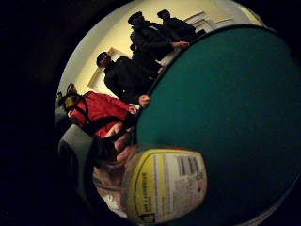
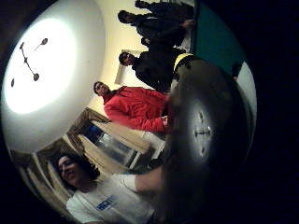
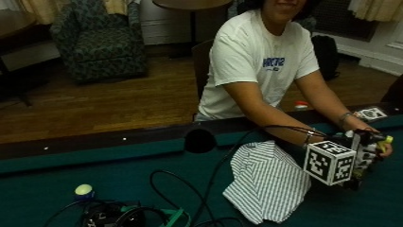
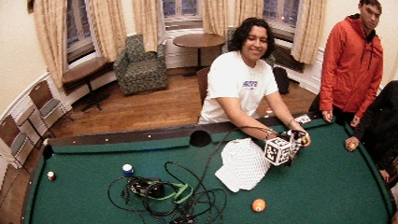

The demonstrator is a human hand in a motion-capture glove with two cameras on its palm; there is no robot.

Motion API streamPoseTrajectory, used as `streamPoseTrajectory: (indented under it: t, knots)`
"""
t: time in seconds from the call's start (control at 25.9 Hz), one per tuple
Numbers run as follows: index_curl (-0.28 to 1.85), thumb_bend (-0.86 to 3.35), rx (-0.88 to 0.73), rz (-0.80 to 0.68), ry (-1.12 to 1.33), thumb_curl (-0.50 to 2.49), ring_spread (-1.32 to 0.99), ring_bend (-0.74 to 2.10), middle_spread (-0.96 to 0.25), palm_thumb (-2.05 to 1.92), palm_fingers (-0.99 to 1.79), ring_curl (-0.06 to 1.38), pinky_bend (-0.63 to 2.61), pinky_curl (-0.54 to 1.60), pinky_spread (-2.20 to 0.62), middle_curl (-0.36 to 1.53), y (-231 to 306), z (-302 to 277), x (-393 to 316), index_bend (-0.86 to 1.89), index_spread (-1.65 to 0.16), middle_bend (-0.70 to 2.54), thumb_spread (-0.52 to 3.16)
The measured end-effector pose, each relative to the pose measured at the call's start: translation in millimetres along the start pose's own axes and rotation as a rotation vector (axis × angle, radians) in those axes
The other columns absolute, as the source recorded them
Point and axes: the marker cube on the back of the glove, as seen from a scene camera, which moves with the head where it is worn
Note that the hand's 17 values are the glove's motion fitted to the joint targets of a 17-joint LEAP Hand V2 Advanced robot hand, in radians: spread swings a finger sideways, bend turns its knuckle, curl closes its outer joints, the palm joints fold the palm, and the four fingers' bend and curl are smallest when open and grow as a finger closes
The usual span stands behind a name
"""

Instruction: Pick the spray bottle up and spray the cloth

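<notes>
On the green felt of the pool table [image 3: 94,165], near the rail where the seated person leans in, I log one striped cloth [image 3: 267,182], white with fine dark lines, lying rumpled and flat just beside my gloved right hand [image 3: 359,158]. Item in hand: one spray bottle [image 1: 164,186], yellow-and-white label with a barcode, filling much of the little-finger palm view and so close against the palm; the thumb-side palm view shows only a dark rounded mass, possibly the bottle's underside. From the outside view the hand appears lifted off the felt with the bottle inside it, yet the fingers are masked by the rig, so I cannot tell whether they are curled round it or merely alongside. The bare left hand [image 3: 383,147] sits at the bottle's far side, seemingly steadying it. Step in hand, by my judgement: pick-up done or nearly so; spraying not yet begun. Next move calls for turning the nozzle toward the cloth and getting a finger on the trigger. Orientation: long axis looks roughly upright, slightly tilted; a yellow tip shows near the top, but which way the nozzle points I cannot make out. Also present: tangled cables [image 3: 157,208] and a billiard ball [image 3: 83,190], well apart from the cloth.
</notes>
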Motion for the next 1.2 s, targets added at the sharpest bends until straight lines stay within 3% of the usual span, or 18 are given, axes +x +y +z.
streamPoseTrajectory:
  t: [0.35,0.7,0.85,1.0,1.2]
  knots:
    - [0.62,-0.03,-0.02,0.02,-0.022,0.85,-0.22,0.76,-0.19,0.95,1.38,0.52,0.51,0.44,-0.33,0.6,-15.0,7.4,6.5,0.47,-0.25,0.71,0.3]
    - [0.61,-0.06,-0.193,0.132,-0.01,0.83,-0.2,0.76,-0.19,0.89,1.3,0.51,0.49,0.43,-0.32,0.58,-0.9,3.9,25.7,0.4,-0.25,0.68,0.4]
    - [0.58,-0.14,-0.247,0.213,0.053,0.71,-0.18,0.63,-0.18,0.63,0.89,0.47,0.26,0.38,-0.12,0.54,15.7,-5.0,43.6,0.37,-0.28,0.6,0.65]
    - [0.55,-0.13,-0.307,0.254,0.196,0.62,-0.14,0.52,-0.14,0.46,0.48,0.47,0.32,0.42,0.01,0.49,35.0,-22.5,48.1,0.22,-0.32,0.45,0.72]
    - [0.46,-0.08,-0.367,0.245,0.395,0.56,-0.12,0.39,-0.13,0.38,0.35,0.39,0.36,0.39,0.1,0.42,58.1,-46.9,41.7,0.13,-0.36,0.3,0.77]
